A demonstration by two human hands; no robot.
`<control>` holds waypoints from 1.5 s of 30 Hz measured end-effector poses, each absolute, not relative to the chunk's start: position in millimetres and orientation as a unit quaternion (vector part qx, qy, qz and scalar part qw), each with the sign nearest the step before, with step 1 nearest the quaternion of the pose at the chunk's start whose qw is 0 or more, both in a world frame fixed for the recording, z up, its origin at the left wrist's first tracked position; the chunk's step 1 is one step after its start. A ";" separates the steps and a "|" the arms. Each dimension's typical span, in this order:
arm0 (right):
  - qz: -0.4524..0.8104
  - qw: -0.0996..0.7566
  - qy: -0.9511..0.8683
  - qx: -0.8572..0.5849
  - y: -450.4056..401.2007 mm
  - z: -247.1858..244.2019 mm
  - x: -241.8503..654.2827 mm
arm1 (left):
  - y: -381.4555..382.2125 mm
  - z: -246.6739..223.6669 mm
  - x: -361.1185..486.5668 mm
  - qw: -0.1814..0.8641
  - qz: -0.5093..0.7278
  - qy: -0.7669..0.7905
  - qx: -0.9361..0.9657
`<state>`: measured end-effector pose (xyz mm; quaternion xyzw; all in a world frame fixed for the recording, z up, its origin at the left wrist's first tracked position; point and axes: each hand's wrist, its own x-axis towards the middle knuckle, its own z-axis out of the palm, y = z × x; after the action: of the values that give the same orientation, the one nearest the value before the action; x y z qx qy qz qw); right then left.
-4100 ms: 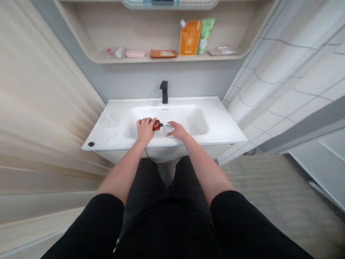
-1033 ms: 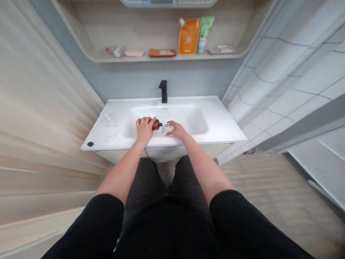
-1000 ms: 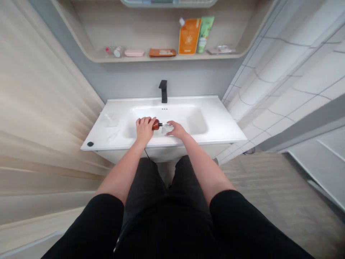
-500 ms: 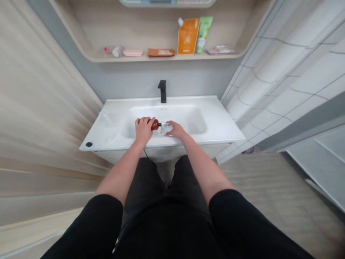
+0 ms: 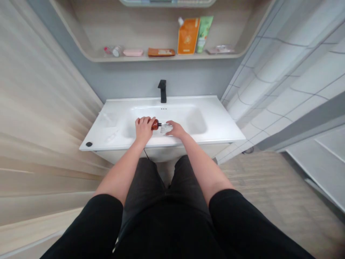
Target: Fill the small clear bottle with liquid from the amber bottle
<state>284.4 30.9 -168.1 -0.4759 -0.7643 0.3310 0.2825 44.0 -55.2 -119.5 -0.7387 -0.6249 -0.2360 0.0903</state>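
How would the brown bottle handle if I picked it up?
The brown bottle looks like glossy amber glass, so it's probably heavy for its size and fragile. Its rounded body would likely roll if laid down in the sink, and the smooth surface may feel slippery.

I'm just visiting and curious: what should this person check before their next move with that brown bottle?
Left hand grip on the amber bottle: ok, fingers wrapped around it.
Right hand on the clear piece: ok, fingers closed on it.
Black nozzle of the bottle: ok, aimed at the clear piece.
Both hands above the white basin: ok.
Black faucet: ok, no running water visible.
What the clear piece contains: cannot tell, too small.
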 end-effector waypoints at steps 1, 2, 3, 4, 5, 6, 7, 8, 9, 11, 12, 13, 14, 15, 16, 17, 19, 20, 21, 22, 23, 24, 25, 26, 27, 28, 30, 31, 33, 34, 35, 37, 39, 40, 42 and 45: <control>0.331 0.283 -0.764 -0.476 30.9 -168.0 284.5 | -55.0 -119.8 43.9 0.093 -0.234 -0.626 -0.738; 0.331 0.283 -0.764 -0.476 31.0 -168.0 284.5 | -54.9 -119.9 43.9 0.096 -0.233 -0.627 -0.737; 0.330 0.283 -0.764 -0.476 31.1 -167.9 284.5 | -54.9 -120.0 43.9 0.098 -0.232 -0.627 -0.737; 0.330 0.284 -0.764 -0.476 31.2 -167.8 284.5 | -54.9 -119.9 44.0 0.099 -0.232 -0.627 -0.737; 0.330 0.284 -0.764 -0.476 31.3 -167.7 284.5 | -55.1 -119.8 44.2 0.099 -0.233 -0.626 -0.738; 0.329 0.284 -0.764 -0.476 31.3 -167.5 284.4 | -55.3 -119.5 44.3 0.098 -0.233 -0.626 -0.738; 0.329 0.284 -0.764 -0.476 31.2 -167.4 284.3 | -55.5 -119.3 44.5 0.096 -0.232 -0.627 -0.738; 0.328 0.284 -0.765 -0.476 31.1 -167.2 284.2 | -55.6 -119.1 44.6 0.094 -0.231 -0.628 -0.737; 0.328 0.283 -0.765 -0.477 31.0 -167.0 284.1 | -55.7 -119.0 44.7 0.092 -0.230 -0.629 -0.737; 0.326 0.281 -0.766 -0.478 30.7 -166.8 283.6 | -55.7 -119.2 44.6 0.091 -0.231 -0.629 -0.737; 0.325 0.280 -0.766 -0.478 30.7 -166.8 283.4 | -55.5 -119.5 44.5 0.091 -0.233 -0.628 -0.737; 0.324 0.280 -0.767 -0.478 30.8 -166.9 283.2 | -55.3 -120.0 44.3 0.092 -0.235 -0.626 -0.738; 0.324 0.281 -0.767 -0.477 31.0 -167.1 283.0 | -55.0 -120.5 44.0 0.095 -0.236 -0.624 -0.739; 0.324 0.282 -0.767 -0.477 31.4 -167.5 282.9 | -54.7 -121.1 43.7 0.097 -0.237 -0.623 -0.739; 0.324 0.283 -0.767 -0.476 31.9 -168.0 282.9 | -54.4 -121.6 43.4 0.100 -0.238 -0.622 -0.739; 0.326 0.284 -0.766 -0.476 32.5 -168.6 283.0 | -54.1 -122.2 43.1 0.103 -0.238 -0.621 -0.740; 0.330 0.287 -0.764 -0.474 33.7 -170.0 283.3 | -53.5 -123.3 42.6 0.108 -0.239 -0.619 -0.740; 0.331 0.290 -0.764 -0.472 34.2 -170.7 283.6 | -53.3 -123.7 42.4 0.110 -0.239 -0.619 -0.740; 0.331 0.292 -0.764 -0.470 34.7 -171.5 283.8 | -53.1 -124.1 42.2 0.113 -0.240 -0.618 -0.740; 0.331 0.294 -0.764 -0.470 35.1 -172.2 284.0 | -52.9 -124.4 42.1 0.115 -0.241 -0.617 -0.740; 0.330 0.295 -0.764 -0.469 35.5 -172.9 284.2 | -52.8 -124.7 42.0 0.116 -0.241 -0.617 -0.740; 0.330 0.295 -0.765 -0.469 35.8 -173.5 284.3 | -52.7 -124.8 41.9 0.116 -0.241 -0.617 -0.740; 0.329 0.295 -0.765 -0.468 36.0 -174.0 284.4 | -52.6 -124.9 41.9 0.114 -0.242 -0.618 -0.739; 0.329 0.295 -0.766 -0.468 36.2 -174.4 284.4 | -52.5 -124.9 41.9 0.111 -0.242 -0.618 -0.739; 0.329 0.294 -0.766 -0.467 36.4 -174.7 284.5 | -52.4 -124.9 42.0 0.109 -0.242 -0.619 -0.739; 0.328 0.293 -0.767 -0.466 36.6 -174.9 284.6 | -52.3 -124.8 42.0 0.106 -0.243 -0.619 -0.739; 0.327 0.291 -0.769 -0.465 36.9 -175.2 284.7 | -52.1 -124.7 42.0 0.104 -0.244 -0.619 -0.739; 0.327 0.291 -0.770 -0.464 37.0 -175.3 284.8 | -52.0 -124.8 41.9 0.105 -0.244 -0.619 -0.739; 0.328 0.294 -0.770 -0.462 37.0 -175.3 285.1 | -51.6 -125.3 41.7 0.111 -0.242 -0.619 -0.739; 0.329 0.295 -0.769 -0.461 36.9 -175.3 285.2 | -51.5 -125.7 41.6 0.115 -0.242 -0.618 -0.739; 0.330 0.297 -0.768 -0.461 36.8 -175.2 285.3 | -51.3 -126.1 41.4 0.119 -0.243 -0.617 -0.739; 0.333 0.298 -0.768 -0.460 36.5 -174.9 285.3 | -50.9 -126.9 41.1 0.126 -0.245 -0.614 -0.740; 0.334 0.295 -0.768 -0.460 36.3 -174.5 285.3 | -50.4 -127.6 41.0 0.128 -0.246 -0.614 -0.739; 0.333 0.294 -0.768 -0.461 36.2 -174.2 285.2 | -50.3 -127.8 41.0 0.127 -0.245 -0.615 -0.738; 0.331 0.291 -0.770 -0.462 36.1 -173.8 285.1 | -50.1 -128.0 41.2 0.125 -0.246 -0.616 -0.738; 0.329 0.291 -0.772 -0.460 36.0 -173.7 285.1 | -50.4 -127.7 41.5 0.121 -0.250 -0.615 -0.738</control>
<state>285.1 36.0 -173.7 -0.4600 -0.7717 0.3291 0.2910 41.5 -50.4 -127.7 -0.7377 -0.6154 -0.2500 0.1211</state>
